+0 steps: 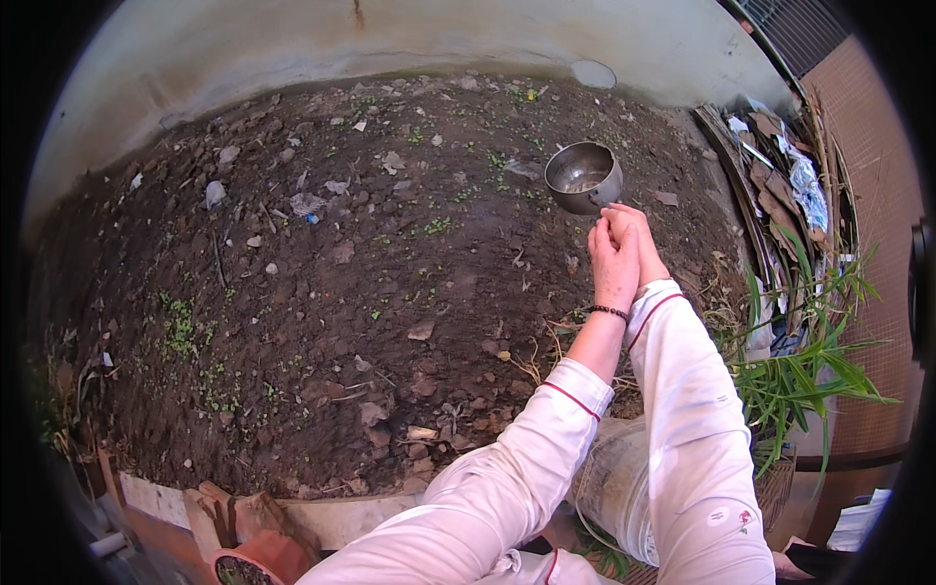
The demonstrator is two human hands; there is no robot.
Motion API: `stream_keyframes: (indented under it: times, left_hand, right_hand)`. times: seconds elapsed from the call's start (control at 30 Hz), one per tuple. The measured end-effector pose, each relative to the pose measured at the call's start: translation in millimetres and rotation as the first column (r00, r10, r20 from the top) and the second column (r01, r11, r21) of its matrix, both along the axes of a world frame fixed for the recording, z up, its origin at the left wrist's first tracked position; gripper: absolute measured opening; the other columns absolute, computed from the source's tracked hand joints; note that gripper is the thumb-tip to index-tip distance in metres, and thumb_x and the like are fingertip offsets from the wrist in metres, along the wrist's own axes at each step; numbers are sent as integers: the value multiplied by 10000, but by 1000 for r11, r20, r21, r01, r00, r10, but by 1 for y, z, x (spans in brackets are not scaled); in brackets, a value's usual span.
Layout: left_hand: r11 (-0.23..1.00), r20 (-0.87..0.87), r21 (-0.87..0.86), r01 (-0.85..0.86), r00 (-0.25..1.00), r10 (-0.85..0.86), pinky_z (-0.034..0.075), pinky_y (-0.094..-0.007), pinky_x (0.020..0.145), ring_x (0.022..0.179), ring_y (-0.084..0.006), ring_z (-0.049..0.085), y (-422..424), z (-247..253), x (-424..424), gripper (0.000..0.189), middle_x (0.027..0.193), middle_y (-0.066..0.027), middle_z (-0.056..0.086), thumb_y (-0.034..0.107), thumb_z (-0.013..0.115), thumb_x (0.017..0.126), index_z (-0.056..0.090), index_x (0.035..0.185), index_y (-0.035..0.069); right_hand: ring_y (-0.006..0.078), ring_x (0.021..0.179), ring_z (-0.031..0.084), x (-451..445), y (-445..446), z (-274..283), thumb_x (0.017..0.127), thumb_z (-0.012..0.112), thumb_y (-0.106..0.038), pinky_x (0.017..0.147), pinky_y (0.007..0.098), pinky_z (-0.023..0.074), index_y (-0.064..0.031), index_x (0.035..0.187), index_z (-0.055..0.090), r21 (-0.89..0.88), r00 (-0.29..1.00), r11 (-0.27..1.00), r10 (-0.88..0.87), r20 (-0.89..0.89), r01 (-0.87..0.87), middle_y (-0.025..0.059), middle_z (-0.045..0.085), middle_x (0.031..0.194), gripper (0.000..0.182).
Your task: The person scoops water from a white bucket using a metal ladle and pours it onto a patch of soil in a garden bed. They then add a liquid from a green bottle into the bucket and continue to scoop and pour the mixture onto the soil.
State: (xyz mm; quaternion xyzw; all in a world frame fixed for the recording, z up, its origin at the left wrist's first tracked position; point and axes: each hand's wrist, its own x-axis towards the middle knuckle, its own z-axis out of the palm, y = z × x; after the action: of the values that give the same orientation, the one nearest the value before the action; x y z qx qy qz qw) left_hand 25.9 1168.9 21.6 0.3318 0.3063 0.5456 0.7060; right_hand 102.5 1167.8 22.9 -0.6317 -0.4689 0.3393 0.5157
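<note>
A round metal dipper [583,179], like a small saucepan, is held out above the soil, its bowl tilted slightly so that I see inside. The inner bottom looks wet or stained; how much it holds is unclear. My right hand [645,238] is closed at the near side of the bowl, where a handle would be; the fingers hide it. My left hand [613,267], a dark beaded bracelet on its wrist, is wrapped against the right one at the same spot. Beneath lies a dark soil bed [351,292] with small green seedlings [179,325] in patches.
A pale wall [292,44] bounds the far side. Wood scraps and foil [786,183] lie at the right, near a long-leaved plant [804,365]. Below my arms stands a translucent plastic bucket [610,482]. Boards [351,515] and a terracotta-coloured pot [256,559] line the near edge.
</note>
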Motion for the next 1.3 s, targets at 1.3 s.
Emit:
stream_keyframes:
  times: [1.3]
  left_hand:
    - [849,53,-161,-503,855,517,416,-282,903,1051,-164,498,50,-53,-261,538,1178,-119,501,414,467,933,414,1253,-14]
  right_hand:
    - [354,1039,579,-302,140,-63,769,549,-146,908,378,442,50,1122,573,-314,869,918,350,350,-243,268,606,1041,405]
